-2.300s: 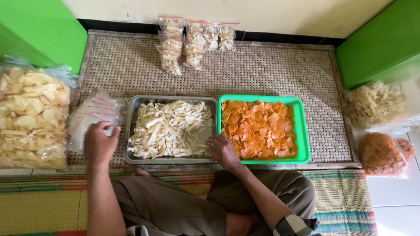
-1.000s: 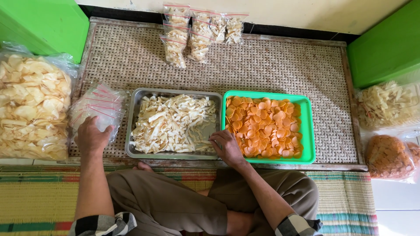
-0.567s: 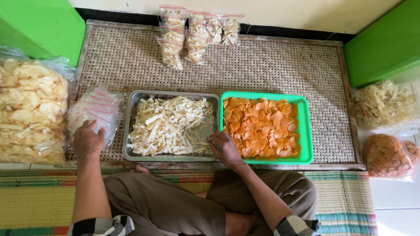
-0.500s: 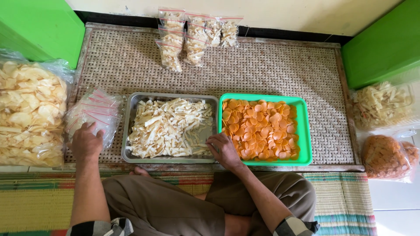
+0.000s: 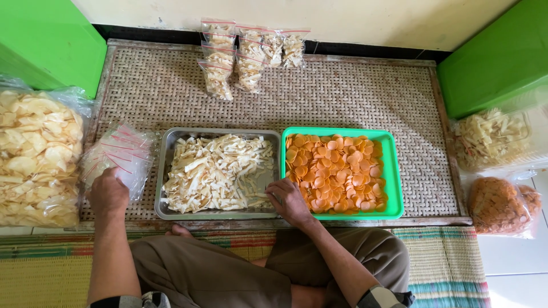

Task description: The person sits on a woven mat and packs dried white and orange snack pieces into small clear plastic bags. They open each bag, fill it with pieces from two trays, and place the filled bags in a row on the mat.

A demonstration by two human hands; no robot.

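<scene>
The left hand (image 5: 108, 193) has come down a little onto the near edge of the stack of small clear bags (image 5: 117, 159), at nine o'clock from the steel tray (image 5: 165, 171) of pale chips, and I cannot tell whether its fingers pinch a bag; it looks busy with taking a bag. The right hand (image 5: 290, 199), loosely curled, has not moved from the seam between this tray and the green tray (image 5: 394, 188) of orange chips. All lies on a woven mat (image 5: 365, 97) on the floor, with filled small packets (image 5: 245, 54) at twelve o'clock and green boxes (image 5: 502, 57) in the far corners.

Bright, even daylight, seemingly from the right; soft shadows, sharp focus, slight bending at edges.
</scene>
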